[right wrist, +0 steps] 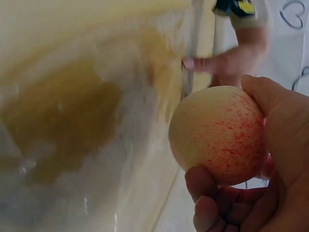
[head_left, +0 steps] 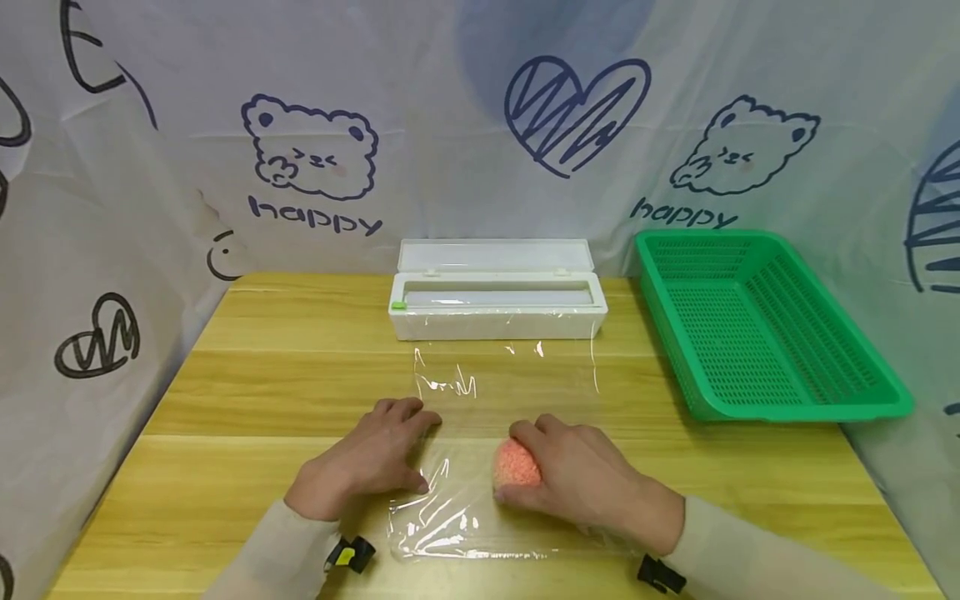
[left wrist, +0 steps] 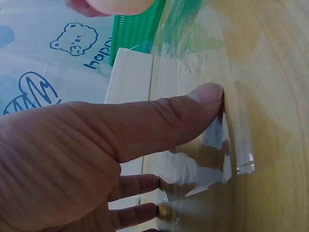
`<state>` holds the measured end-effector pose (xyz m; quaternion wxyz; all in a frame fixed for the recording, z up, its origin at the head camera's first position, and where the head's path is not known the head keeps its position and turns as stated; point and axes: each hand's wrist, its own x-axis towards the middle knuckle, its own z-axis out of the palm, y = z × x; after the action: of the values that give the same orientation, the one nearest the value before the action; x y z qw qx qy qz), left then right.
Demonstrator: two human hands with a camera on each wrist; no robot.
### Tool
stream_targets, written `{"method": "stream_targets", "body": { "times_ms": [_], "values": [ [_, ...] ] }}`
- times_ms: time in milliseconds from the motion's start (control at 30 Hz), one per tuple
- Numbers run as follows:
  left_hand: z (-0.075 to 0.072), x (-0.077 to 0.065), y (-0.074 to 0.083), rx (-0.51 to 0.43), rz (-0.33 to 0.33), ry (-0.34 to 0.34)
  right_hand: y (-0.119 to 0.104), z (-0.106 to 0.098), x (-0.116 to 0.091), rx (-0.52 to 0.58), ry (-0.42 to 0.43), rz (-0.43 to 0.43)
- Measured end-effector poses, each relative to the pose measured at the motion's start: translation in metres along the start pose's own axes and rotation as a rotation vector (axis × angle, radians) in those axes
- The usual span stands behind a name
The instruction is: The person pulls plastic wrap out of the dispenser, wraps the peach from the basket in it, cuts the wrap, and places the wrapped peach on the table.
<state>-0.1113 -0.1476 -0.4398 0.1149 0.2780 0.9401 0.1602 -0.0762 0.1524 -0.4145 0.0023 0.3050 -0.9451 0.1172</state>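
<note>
A sheet of clear plastic film stretches over the wooden table from a white film dispenser at the back. My right hand grips a round peach above the film, thumb and fingers curled round its sides. Red speckles cover part of the peach's pale yellow skin in the right wrist view. At the film's left edge my left hand rests with its fingers spread and relaxed. In the left wrist view the thumb lies straight, its tip on the film's edge.
The dispenser's lid is raised, and a small green slider sits at its left end. A green plastic basket stands at the right side of the table. Printed cloth hangs behind and along both sides.
</note>
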Motion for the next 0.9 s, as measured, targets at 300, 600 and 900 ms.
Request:
{"method": "stream_targets", "body": {
  "times_ms": [300, 600, 900],
  "values": [
    [0.002, 0.0, 0.0, -0.006, 0.0, 0.006, -0.016, 0.018, -0.005, -0.018, -0.064, -0.046],
    [0.002, 0.001, -0.001, -0.011, -0.009, 0.004, -0.02, 0.021, -0.007, -0.043, -0.089, -0.046],
    [0.003, 0.0, -0.002, -0.013, -0.006, 0.005, -0.024, 0.022, -0.007, -0.035, -0.117, -0.022]
  ]
}}
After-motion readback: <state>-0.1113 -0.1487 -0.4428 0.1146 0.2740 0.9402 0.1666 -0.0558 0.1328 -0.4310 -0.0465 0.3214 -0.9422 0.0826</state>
